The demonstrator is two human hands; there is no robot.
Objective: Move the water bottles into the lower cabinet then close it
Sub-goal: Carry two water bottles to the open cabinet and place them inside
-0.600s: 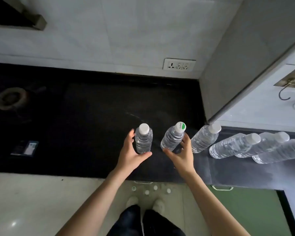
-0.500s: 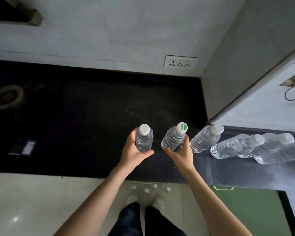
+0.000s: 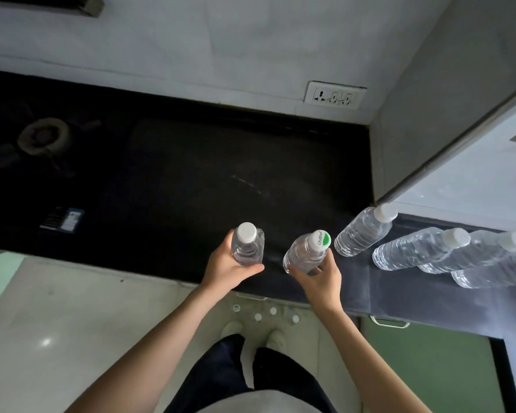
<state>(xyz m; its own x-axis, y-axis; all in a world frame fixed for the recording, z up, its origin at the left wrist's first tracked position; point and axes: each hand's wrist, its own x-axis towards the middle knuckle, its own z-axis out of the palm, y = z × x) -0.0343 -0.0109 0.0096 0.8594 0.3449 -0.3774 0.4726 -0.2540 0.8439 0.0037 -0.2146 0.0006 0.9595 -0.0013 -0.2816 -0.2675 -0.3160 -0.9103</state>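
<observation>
Both grips now tightened vs a moment ago: left hand [image 3: 227, 268] wrapped round white-cap bottle [image 3: 247, 245], right hand [image 3: 322, 277] fingers round green-cap bottle [image 3: 306, 253], both near counter [image 3: 161, 189] front edge, w/ lift toward lower cabinet likely next.

Both bare forearms reaching up from the bottom of the frame toward its centre, left hand [image 3: 227, 268] curled with thumb and fingers closed around a white-capped bottle [image 3: 247, 245], right hand [image 3: 322, 278] likewise wrapped about a green-capped bottle [image 3: 306, 254] just beside it.
</observation>
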